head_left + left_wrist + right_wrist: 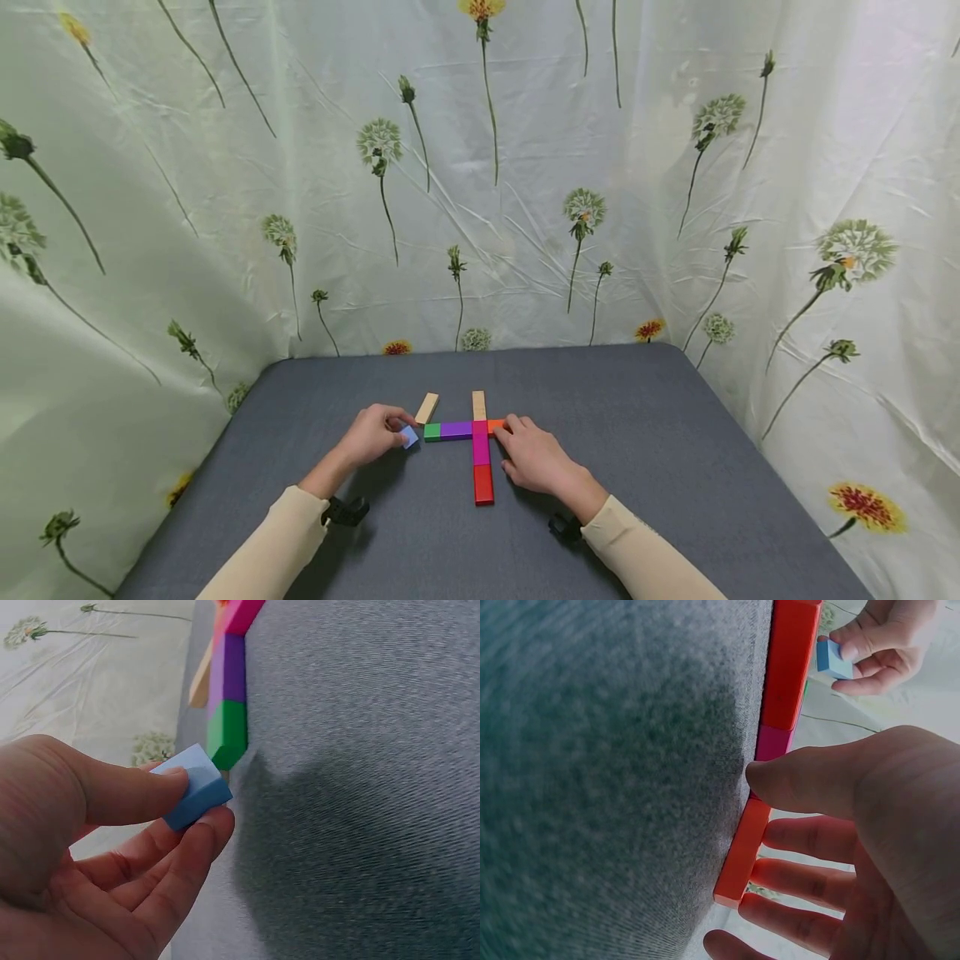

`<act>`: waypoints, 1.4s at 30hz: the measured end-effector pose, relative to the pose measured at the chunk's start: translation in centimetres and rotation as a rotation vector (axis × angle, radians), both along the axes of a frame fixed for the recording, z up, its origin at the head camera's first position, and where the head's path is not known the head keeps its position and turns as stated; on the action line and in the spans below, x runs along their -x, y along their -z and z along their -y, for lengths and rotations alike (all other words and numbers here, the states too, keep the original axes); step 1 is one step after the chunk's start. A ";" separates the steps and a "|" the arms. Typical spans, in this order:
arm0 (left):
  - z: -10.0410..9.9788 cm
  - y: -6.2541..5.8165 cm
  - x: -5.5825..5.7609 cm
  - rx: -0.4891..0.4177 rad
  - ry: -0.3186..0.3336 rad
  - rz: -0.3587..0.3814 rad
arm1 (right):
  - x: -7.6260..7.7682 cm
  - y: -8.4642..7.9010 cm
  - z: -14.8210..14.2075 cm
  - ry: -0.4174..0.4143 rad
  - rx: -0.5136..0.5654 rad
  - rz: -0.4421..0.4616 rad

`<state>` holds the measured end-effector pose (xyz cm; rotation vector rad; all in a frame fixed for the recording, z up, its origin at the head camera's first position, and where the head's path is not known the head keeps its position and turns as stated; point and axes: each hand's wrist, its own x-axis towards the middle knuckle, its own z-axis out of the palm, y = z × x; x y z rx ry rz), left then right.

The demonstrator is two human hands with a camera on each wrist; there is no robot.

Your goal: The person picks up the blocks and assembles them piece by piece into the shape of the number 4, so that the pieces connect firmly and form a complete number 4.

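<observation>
Between thumb and fingertips, my left hand (pixel 372 435) pinches a small light blue block (pixel 196 780), just left of the row of blocks. That row runs from a green block (pixel 432 432) through a purple block (pixel 456 431) to a magenta block (pixel 481 443), with an orange block (pixel 742 855) on the right side. A red block (pixel 483 485) touches the magenta one's near end, and a plain wooden block (pixel 478 405) its far end. My right hand (pixel 536 457) touches the orange block with extended fingers; the thumb lies by the magenta block.
Another plain wooden block (pixel 427 408) lies slanted on the table behind the green block. The dark grey table (pixel 637 500) reaches back to a white curtain (pixel 525 250) with a dandelion print. Both wrists carry black straps with small devices.
</observation>
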<state>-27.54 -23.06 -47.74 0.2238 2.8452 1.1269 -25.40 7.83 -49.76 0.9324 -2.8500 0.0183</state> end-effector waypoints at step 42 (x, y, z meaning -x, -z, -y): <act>-0.8 -0.6 7.1 -0.120 -0.106 -0.113 | -0.1 -0.2 0.0 0.009 -0.009 0.009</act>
